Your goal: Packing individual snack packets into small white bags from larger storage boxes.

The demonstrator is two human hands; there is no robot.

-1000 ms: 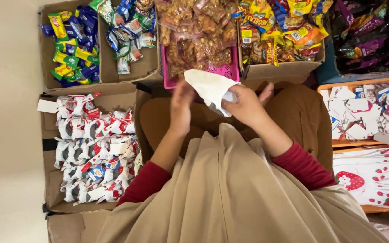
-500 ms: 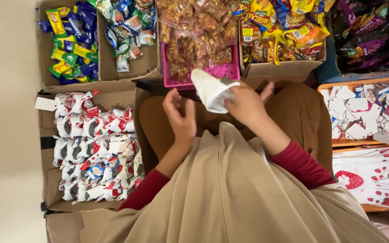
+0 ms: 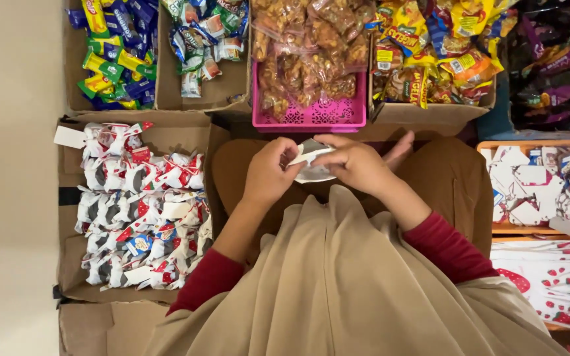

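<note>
Both hands meet at frame centre over the lap. Left hand [image 3: 270,173] is curled shut, thumb & fingers pinching the left edge of a small white packet [image 3: 313,163]. Right hand [image 3: 359,165] is closed on the packet's right side, knuckles up; most of the packet is hidden btwn the two, so its shape is hard to tell, prob. a folded paper pouch. Packet sits just at 6 o'clock of the pink basket [image 3: 311,113], which holds clear bags of brown snacks.

At 9 o'clock of the hands, a cardboard box [image 3: 186,135] full of white-and-red tied pouches [image 3: 141,217]. At 11 o'clock, a box of blue, green & yellow candy wrappers [image 3: 115,53]. At 1 o'clock, yellow-orange snack packs [image 3: 440,56]. At 3 o'clock, an orange tray [image 3: 536,229] w/ flat white-red paper pieces.
</note>
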